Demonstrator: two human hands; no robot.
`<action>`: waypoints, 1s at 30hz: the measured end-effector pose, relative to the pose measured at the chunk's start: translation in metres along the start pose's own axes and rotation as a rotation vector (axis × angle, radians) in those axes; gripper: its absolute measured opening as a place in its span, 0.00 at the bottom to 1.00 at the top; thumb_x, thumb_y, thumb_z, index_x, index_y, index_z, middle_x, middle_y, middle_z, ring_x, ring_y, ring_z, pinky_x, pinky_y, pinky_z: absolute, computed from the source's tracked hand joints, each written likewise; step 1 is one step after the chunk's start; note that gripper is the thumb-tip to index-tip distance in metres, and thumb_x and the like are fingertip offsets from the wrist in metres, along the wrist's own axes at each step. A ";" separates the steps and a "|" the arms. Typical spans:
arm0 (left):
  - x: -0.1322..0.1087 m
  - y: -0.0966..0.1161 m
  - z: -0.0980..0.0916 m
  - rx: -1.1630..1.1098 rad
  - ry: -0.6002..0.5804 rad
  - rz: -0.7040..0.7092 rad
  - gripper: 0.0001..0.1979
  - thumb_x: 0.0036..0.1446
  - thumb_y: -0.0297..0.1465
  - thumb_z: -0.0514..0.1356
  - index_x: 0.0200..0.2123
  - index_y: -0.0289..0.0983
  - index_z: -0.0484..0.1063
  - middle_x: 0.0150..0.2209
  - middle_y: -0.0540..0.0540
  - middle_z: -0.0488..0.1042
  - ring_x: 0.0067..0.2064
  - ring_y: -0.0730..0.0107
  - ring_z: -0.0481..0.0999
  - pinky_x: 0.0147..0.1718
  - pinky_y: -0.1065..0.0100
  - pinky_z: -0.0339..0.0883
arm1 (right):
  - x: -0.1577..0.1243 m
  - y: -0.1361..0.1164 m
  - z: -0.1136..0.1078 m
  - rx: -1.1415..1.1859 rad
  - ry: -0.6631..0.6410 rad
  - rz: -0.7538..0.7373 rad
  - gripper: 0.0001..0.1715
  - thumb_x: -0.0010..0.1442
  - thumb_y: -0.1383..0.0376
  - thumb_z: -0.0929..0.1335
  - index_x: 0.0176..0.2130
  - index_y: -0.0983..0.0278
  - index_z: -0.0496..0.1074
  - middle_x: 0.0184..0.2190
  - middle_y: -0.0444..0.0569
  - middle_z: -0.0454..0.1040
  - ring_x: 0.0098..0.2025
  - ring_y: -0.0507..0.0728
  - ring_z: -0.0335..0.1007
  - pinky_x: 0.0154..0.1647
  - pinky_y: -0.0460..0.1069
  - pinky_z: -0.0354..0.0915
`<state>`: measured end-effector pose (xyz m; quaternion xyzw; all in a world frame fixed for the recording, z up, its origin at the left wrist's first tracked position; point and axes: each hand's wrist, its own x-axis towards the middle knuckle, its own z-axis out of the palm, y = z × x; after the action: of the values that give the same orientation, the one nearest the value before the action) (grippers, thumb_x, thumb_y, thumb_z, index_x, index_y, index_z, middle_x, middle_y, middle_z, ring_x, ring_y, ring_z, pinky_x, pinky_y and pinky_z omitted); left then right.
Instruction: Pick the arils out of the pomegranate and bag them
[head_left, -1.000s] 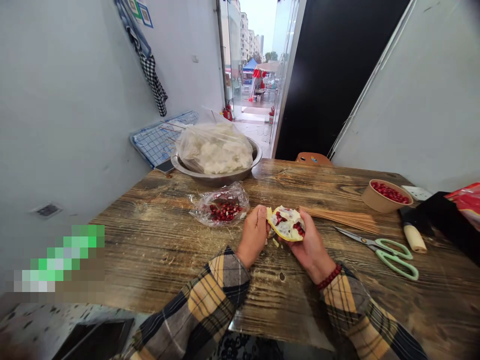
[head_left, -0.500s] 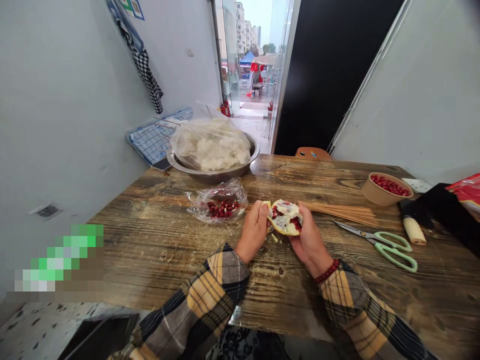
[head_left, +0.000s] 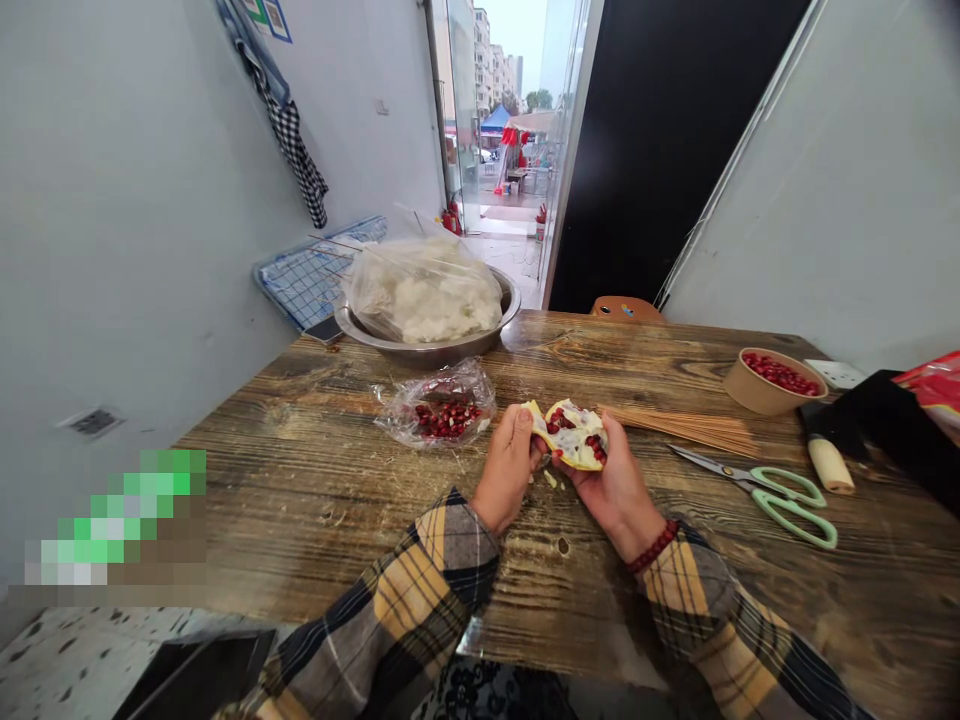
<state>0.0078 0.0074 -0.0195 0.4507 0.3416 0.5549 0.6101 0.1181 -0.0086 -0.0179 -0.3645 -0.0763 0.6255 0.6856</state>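
Observation:
An opened pomegranate (head_left: 576, 442), with yellow rind, pale membrane and dark red seeds showing, is held between my two hands above the table. My left hand (head_left: 510, 465) pinches its left edge, where a flap of rind bends outward. Closed around its right side is my right hand (head_left: 611, 485), thumb on top and fingers underneath, partly hidden. Just left of my left hand lies a clear plastic bag (head_left: 469, 385) with red pomegranate seeds (head_left: 446, 418). Small pale scraps (head_left: 551, 480) lie on the wood below the fruit.
A steel basin (head_left: 431, 352) with a bagged whitish mass (head_left: 442, 300) stands behind. To the right lie wooden skewers (head_left: 690, 428), green-handled scissors (head_left: 787, 490) and a wooden-handled tool (head_left: 830, 465). A paper bowl (head_left: 761, 388) of seeds stands farther right on the table (head_left: 337, 510).
The rind at the pomegranate's left edge has been bent outward by my left hand, and more red seeds show. My right fingers have shifted left beneath the fruit.

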 end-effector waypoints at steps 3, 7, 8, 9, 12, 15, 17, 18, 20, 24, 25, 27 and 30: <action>0.001 -0.003 -0.001 -0.065 -0.004 -0.067 0.19 0.57 0.49 0.55 0.31 0.38 0.60 0.21 0.56 0.61 0.18 0.83 0.52 0.16 0.78 0.46 | 0.003 0.002 -0.003 0.023 -0.025 0.023 0.18 0.65 0.61 0.59 0.37 0.67 0.75 0.30 0.49 0.81 0.26 0.56 0.78 0.21 0.49 0.74; 0.002 -0.003 -0.002 -0.183 -0.008 -0.178 0.17 0.57 0.46 0.57 0.32 0.37 0.59 0.21 0.56 0.62 0.18 0.85 0.53 0.16 0.79 0.45 | 0.004 0.002 -0.004 0.051 -0.043 0.052 0.20 0.66 0.62 0.58 0.37 0.68 0.74 0.29 0.50 0.81 0.26 0.57 0.78 0.21 0.49 0.74; 0.003 -0.003 -0.002 -0.218 -0.016 -0.207 0.17 0.56 0.44 0.58 0.32 0.37 0.59 0.21 0.56 0.63 0.18 0.85 0.53 0.16 0.79 0.46 | 0.003 0.001 -0.004 0.057 -0.033 0.056 0.20 0.66 0.62 0.57 0.36 0.68 0.74 0.29 0.50 0.81 0.25 0.56 0.78 0.21 0.49 0.73; 0.004 -0.002 -0.003 -0.252 -0.026 -0.234 0.16 0.56 0.43 0.58 0.32 0.37 0.59 0.21 0.56 0.63 0.18 0.85 0.54 0.17 0.80 0.46 | 0.003 0.000 -0.003 0.064 -0.020 0.061 0.21 0.67 0.62 0.57 0.36 0.68 0.74 0.28 0.50 0.81 0.25 0.56 0.77 0.20 0.49 0.73; 0.007 0.002 -0.004 -0.328 -0.070 -0.293 0.14 0.56 0.40 0.59 0.32 0.37 0.60 0.21 0.55 0.65 0.18 0.85 0.55 0.17 0.80 0.47 | 0.002 -0.004 -0.001 0.087 -0.014 0.071 0.22 0.67 0.62 0.57 0.34 0.68 0.74 0.27 0.49 0.81 0.25 0.56 0.77 0.20 0.48 0.73; 0.009 0.006 -0.005 -0.348 -0.123 -0.311 0.13 0.56 0.39 0.60 0.32 0.36 0.61 0.21 0.55 0.65 0.17 0.85 0.54 0.16 0.80 0.46 | 0.001 -0.007 0.000 0.099 -0.054 0.058 0.20 0.66 0.62 0.57 0.35 0.66 0.74 0.27 0.48 0.81 0.25 0.56 0.77 0.20 0.48 0.73; 0.010 0.009 -0.006 -0.360 -0.169 -0.328 0.13 0.56 0.38 0.60 0.32 0.36 0.61 0.21 0.55 0.65 0.17 0.85 0.54 0.16 0.81 0.46 | 0.000 -0.010 0.000 0.098 -0.068 0.064 0.19 0.66 0.63 0.58 0.35 0.65 0.74 0.27 0.48 0.81 0.24 0.56 0.77 0.19 0.48 0.73; 0.010 0.010 -0.007 -0.371 -0.198 -0.338 0.13 0.56 0.38 0.60 0.32 0.36 0.61 0.21 0.55 0.66 0.17 0.85 0.54 0.16 0.81 0.46 | 0.000 -0.011 -0.001 0.096 -0.071 0.075 0.19 0.66 0.63 0.57 0.35 0.65 0.74 0.26 0.48 0.81 0.24 0.56 0.77 0.18 0.48 0.73; 0.011 0.012 -0.009 -0.396 -0.261 -0.353 0.12 0.57 0.37 0.59 0.32 0.36 0.61 0.21 0.55 0.65 0.16 0.86 0.53 0.16 0.81 0.46 | 0.000 -0.013 -0.002 0.090 -0.075 0.104 0.20 0.67 0.63 0.57 0.34 0.65 0.74 0.26 0.48 0.81 0.23 0.56 0.77 0.18 0.49 0.72; 0.012 0.016 -0.012 -0.425 -0.372 -0.357 0.12 0.59 0.37 0.58 0.31 0.36 0.60 0.21 0.55 0.64 0.16 0.86 0.52 0.16 0.81 0.44 | 0.000 -0.016 -0.004 0.090 -0.112 0.130 0.20 0.66 0.62 0.57 0.34 0.65 0.74 0.26 0.48 0.81 0.23 0.56 0.77 0.17 0.48 0.72; 0.012 0.017 -0.014 -0.423 -0.395 -0.360 0.12 0.59 0.37 0.58 0.30 0.36 0.60 0.20 0.55 0.63 0.16 0.86 0.51 0.16 0.80 0.43 | 0.001 -0.017 -0.005 0.081 -0.130 0.137 0.19 0.66 0.61 0.58 0.35 0.65 0.74 0.27 0.49 0.81 0.23 0.56 0.77 0.17 0.48 0.72; 0.013 0.019 -0.016 -0.407 -0.435 -0.370 0.12 0.60 0.37 0.57 0.30 0.36 0.60 0.19 0.55 0.62 0.16 0.86 0.50 0.15 0.80 0.42 | 0.002 -0.020 -0.008 0.042 -0.168 0.153 0.18 0.65 0.61 0.59 0.37 0.66 0.75 0.28 0.50 0.81 0.24 0.57 0.77 0.17 0.49 0.71; 0.015 0.020 -0.018 -0.372 -0.430 -0.370 0.12 0.58 0.37 0.59 0.30 0.36 0.61 0.19 0.55 0.62 0.16 0.86 0.49 0.16 0.80 0.41 | 0.005 -0.024 -0.011 -0.020 -0.191 0.162 0.19 0.65 0.60 0.60 0.39 0.68 0.75 0.29 0.52 0.81 0.25 0.58 0.77 0.16 0.49 0.71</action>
<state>-0.0140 0.0251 -0.0066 0.3686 0.1742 0.3797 0.8304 0.1447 -0.0075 -0.0128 -0.3152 -0.1177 0.7100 0.6186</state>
